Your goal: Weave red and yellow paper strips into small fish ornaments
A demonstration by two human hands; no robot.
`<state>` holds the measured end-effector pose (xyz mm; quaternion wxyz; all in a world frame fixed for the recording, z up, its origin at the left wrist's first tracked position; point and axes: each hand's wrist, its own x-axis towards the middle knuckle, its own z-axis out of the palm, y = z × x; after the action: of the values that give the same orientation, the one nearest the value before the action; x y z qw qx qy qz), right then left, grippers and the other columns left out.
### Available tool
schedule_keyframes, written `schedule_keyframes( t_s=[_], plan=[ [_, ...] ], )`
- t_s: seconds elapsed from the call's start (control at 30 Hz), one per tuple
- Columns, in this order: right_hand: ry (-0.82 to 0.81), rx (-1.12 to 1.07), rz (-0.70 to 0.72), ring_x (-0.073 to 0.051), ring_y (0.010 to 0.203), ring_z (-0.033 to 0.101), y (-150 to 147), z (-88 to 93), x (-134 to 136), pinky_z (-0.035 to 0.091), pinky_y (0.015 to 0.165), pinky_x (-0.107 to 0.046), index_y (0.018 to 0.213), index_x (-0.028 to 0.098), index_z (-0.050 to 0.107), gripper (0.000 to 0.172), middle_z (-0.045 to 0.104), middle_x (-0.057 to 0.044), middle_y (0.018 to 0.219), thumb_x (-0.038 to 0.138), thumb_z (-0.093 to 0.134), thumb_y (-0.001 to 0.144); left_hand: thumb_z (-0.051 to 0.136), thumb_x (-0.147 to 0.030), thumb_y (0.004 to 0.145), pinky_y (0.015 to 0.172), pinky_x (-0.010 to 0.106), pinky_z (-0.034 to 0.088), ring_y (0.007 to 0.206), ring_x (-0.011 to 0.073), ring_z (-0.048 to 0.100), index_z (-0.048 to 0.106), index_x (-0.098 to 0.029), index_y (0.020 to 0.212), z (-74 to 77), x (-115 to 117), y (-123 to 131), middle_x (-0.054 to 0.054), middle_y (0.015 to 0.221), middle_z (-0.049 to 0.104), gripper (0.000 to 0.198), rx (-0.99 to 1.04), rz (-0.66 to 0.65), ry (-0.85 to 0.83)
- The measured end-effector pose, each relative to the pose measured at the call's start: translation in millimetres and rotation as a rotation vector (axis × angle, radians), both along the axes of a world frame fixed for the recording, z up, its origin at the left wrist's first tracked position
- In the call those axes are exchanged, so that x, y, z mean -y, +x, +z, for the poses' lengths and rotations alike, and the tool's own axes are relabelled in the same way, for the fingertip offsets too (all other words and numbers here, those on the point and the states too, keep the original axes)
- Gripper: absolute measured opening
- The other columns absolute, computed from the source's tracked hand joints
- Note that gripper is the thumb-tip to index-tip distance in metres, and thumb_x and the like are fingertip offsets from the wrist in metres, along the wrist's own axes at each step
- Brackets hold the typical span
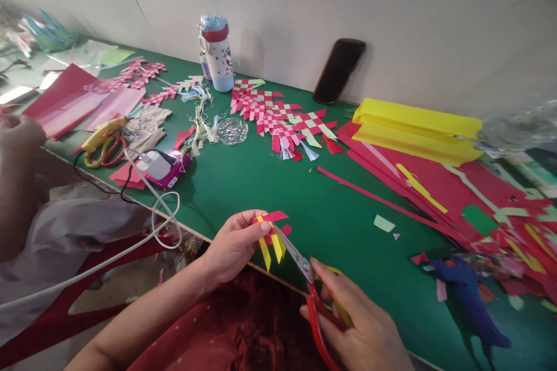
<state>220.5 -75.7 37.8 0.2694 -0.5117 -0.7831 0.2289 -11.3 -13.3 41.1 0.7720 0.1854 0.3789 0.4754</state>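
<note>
My left hand [237,246] pinches a small woven piece of red and yellow paper strips [270,237] above the front edge of the green table. Loose strip ends hang down and stick out to the right. My right hand [359,313] is wrapped round the handles of a pair of scissors [304,266], one red and one yellow. The blades point up and left, with their tips at the woven strips. Whether the blades are cutting into the paper I cannot tell.
Finished woven paper pieces [270,110] with tassels lie behind, near a bottle [219,54]. A phone [339,71] leans on the wall. A blue glue gun [470,298] and paper scraps are at right. Across the left runs a white cable [96,269], near another person's hand [20,133].
</note>
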Motion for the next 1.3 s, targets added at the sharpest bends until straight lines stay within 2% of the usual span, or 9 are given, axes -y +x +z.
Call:
schedule_keyframes(
  t_s=[0.23, 0.43, 0.6, 0.67, 0.77, 0.83, 1.0, 1.17, 1.3],
  plan=[
    [0.017, 0.064, 0.01, -0.015, 0.073, 0.072, 1, -0.2, -2, 0.06, 0.065, -0.02, 0.135, 0.025, 0.056, 0.052, 0.074, -0.006, 0.105, 0.041, 0.065, 0.087, 0.081, -0.029, 0.075, 0.063, 0.023, 0.048, 0.059, 0.0098, 0.06, 0.065, -0.013, 0.077, -0.2, 0, 1, 0.0, 0.065, 0.064, 0.023, 0.047, -0.024, -0.018],
    [0.042, 0.041, 0.013, -0.014, 0.061, 0.069, 0, 1.0, -4, 0.059, 0.06, -0.02, 0.132, 0.024, 0.06, 0.046, 0.075, -0.004, 0.092, 0.043, 0.06, 0.09, 0.082, -0.029, 0.072, 0.064, 0.024, 0.049, 0.06, 0.0101, 0.06, 0.065, -0.012, 0.076, -1.4, -2, 2, 0.001, 0.066, 0.065, 0.024, 0.072, -0.035, -0.045],
    [0.092, 0.057, 0.047, -0.017, 0.084, 0.074, 1, 0.7, -5, 0.06, 0.073, -0.021, 0.136, 0.025, 0.056, 0.047, 0.075, -0.005, 0.104, 0.037, 0.059, 0.091, 0.083, -0.029, 0.071, 0.064, 0.023, 0.049, 0.059, 0.0099, 0.061, 0.065, -0.013, 0.075, -0.2, -2, 3, 0.001, 0.065, 0.064, 0.025, 0.066, -0.029, -0.043],
    [0.085, 0.097, 0.051, -0.018, 0.086, 0.074, 5, 0.1, -5, 0.06, 0.075, -0.022, 0.138, 0.026, 0.054, 0.049, 0.074, -0.005, 0.106, 0.038, 0.059, 0.091, 0.083, -0.03, 0.071, 0.065, 0.023, 0.05, 0.061, 0.0111, 0.063, 0.065, -0.012, 0.075, 0.6, -3, 2, 0.001, 0.065, 0.064, 0.025, 0.057, -0.026, -0.033],
    [0.076, 0.177, -0.014, -0.017, 0.08, 0.074, 16, -0.8, -6, 0.06, 0.068, -0.022, 0.138, 0.028, 0.053, 0.048, 0.075, -0.004, 0.103, 0.041, 0.056, 0.092, 0.083, -0.031, 0.07, 0.064, 0.024, 0.051, 0.061, 0.0118, 0.063, 0.065, -0.013, 0.074, -0.1, -6, 0, 0.0, 0.065, 0.064, 0.026, 0.028, 0.0, -0.03],
    [0.09, 0.246, -0.112, -0.017, 0.077, 0.074, 25, -2.7, -9, 0.059, 0.064, -0.022, 0.137, 0.028, 0.052, 0.047, 0.074, -0.004, 0.102, 0.045, 0.052, 0.093, 0.084, -0.03, 0.07, 0.062, 0.023, 0.051, 0.059, 0.0099, 0.062, 0.063, -0.013, 0.074, -1.7, -7, -2, 0.0, 0.065, 0.064, 0.027, 0.002, 0.023, -0.044],
    [0.152, 0.495, -0.33, -0.025, 0.084, 0.071, 48, -15.2, -23, 0.057, 0.063, -0.034, 0.138, 0.021, 0.049, 0.054, 0.07, -0.012, 0.108, 0.051, 0.039, 0.094, 0.08, -0.033, 0.074, 0.061, 0.024, 0.053, 0.063, 0.0128, 0.065, 0.062, -0.013, 0.08, -3.9, -9, -7, 0.003, 0.072, 0.067, 0.028, -0.038, 0.01, -0.066],
    [0.197, 0.613, -0.359, -0.031, 0.094, 0.068, 68, -28.5, -31, 0.055, 0.072, -0.042, 0.134, 0.01, 0.049, 0.056, 0.069, -0.02, 0.108, 0.048, 0.034, 0.096, 0.082, -0.023, 0.071, 0.067, 0.029, 0.057, 0.072, 0.0164, 0.069, 0.064, -0.015, 0.099, -1.5, -9, -7, 0.005, 0.085, 0.069, 0.034, -0.02, -0.026, -0.053],
    [0.196, 0.687, -0.296, -0.033, 0.092, 0.068, 75, -21.4, -32, 0.052, 0.077, -0.047, 0.125, 0.014, 0.057, 0.048, 0.071, -0.018, 0.109, 0.044, 0.033, 0.097, 0.081, -0.02, 0.07, 0.07, 0.03, 0.058, 0.076, 0.017, 0.069, 0.063, -0.015, 0.106, -2.2, -8, -4, 0.007, 0.093, 0.07, 0.041, -0.088, -0.005, -0.007]
  ],
)
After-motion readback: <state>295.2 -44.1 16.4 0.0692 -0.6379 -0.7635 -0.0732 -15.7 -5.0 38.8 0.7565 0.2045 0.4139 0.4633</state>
